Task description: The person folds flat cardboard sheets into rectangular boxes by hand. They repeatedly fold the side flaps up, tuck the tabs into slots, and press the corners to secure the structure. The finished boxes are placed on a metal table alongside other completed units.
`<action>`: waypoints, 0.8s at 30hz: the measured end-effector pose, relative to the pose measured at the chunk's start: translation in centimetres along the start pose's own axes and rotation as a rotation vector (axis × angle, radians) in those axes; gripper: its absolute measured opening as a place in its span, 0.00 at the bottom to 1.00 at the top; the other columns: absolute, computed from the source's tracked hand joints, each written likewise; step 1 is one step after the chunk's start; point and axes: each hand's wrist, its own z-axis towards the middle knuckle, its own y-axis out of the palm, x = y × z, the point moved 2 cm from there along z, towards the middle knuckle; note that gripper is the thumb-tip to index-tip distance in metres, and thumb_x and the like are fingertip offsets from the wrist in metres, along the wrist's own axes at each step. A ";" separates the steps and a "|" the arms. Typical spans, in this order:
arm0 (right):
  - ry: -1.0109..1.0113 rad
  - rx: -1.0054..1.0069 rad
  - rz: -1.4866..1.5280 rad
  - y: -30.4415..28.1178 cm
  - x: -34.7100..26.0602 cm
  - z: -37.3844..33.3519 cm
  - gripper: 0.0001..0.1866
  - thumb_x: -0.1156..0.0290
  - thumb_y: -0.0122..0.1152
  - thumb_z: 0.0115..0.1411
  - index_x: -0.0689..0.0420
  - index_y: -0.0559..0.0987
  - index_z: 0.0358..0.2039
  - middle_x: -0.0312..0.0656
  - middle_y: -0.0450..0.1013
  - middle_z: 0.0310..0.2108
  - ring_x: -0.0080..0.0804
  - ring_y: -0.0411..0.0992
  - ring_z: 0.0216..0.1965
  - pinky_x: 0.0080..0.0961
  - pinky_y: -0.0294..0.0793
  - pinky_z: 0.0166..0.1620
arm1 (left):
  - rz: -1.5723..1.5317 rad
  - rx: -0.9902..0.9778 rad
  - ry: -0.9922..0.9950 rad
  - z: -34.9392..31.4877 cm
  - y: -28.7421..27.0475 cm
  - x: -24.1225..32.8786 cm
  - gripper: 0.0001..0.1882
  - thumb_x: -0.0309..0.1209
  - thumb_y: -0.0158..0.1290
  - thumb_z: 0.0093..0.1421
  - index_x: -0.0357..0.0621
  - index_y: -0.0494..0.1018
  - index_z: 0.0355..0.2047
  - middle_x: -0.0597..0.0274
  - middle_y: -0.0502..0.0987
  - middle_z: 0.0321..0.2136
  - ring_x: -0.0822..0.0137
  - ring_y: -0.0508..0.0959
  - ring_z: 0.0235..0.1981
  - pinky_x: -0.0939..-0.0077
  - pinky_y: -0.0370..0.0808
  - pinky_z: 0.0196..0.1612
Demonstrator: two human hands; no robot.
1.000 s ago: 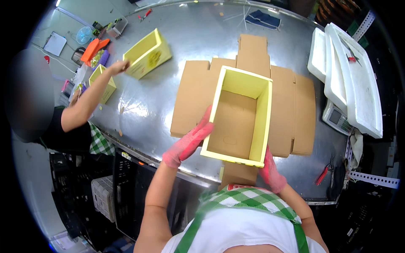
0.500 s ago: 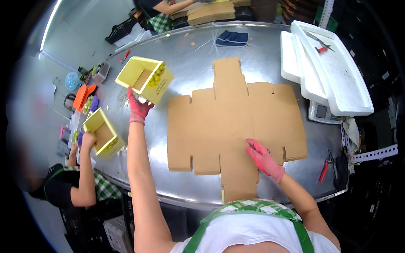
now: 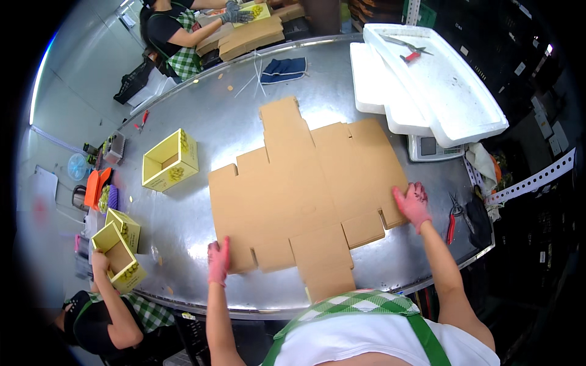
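Note:
Flat, unfolded brown cardboard box blanks (image 3: 305,183) lie in a stack on the metal table in front of me. My left hand (image 3: 218,261), in a pink glove, grips the stack's near left edge with the thumb uppermost. At its right edge is my right hand (image 3: 414,204), gloved in pink too, its fingers curled against the cardboard. A yellow open-topped box (image 3: 171,161) with grapes pictured on its sides stands on the table to the left, apart from both hands.
At the left, a co-worker's hand (image 3: 101,261) is on another yellow box (image 3: 119,256). White foam trays (image 3: 452,91) sit over a scale (image 3: 433,149) at the right. Pruning shears (image 3: 453,219) lie near the right edge. A blue cloth (image 3: 284,70) is at the back.
My left hand has let go of the yellow box, which now stands on the table, and has come to the cardboard's left edge. My right hand has moved to its right edge. The view has shifted.

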 end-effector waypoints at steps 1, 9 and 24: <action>0.019 -0.050 0.059 -0.2 -0.2 0.3 0.41 0.39 0.45 0.58 0.68 0.65 0.53 0.62 0.56 0.59 0.55 0.54 0.61 0.45 0.54 0.61 | 0.205 0.097 0.073 -1.2 1.0 -0.1 0.41 0.58 0.51 0.55 0.37 0.60 0.57 0.44 0.65 0.55 0.53 0.68 0.56 0.67 0.64 0.56; -0.009 -0.101 0.375 -4.1 -1.2 -0.2 0.30 0.47 0.57 0.54 0.66 0.70 0.41 0.57 0.70 0.37 0.52 0.70 0.42 0.40 0.69 0.46 | 0.180 0.165 0.141 -4.2 -4.2 3.2 0.29 0.54 0.54 0.54 0.34 0.69 0.25 0.52 0.73 0.23 0.60 0.70 0.26 0.67 0.69 0.34; -0.787 0.190 0.149 0.3 -13.0 -8.6 0.19 0.56 0.54 0.56 0.58 0.67 0.38 0.49 0.66 0.42 0.45 0.68 0.44 0.39 0.69 0.43 | 0.315 0.055 0.583 -7.6 11.9 11.4 0.16 0.44 0.49 0.58 0.44 0.71 0.35 0.52 0.73 0.34 0.52 0.75 0.38 0.56 0.73 0.38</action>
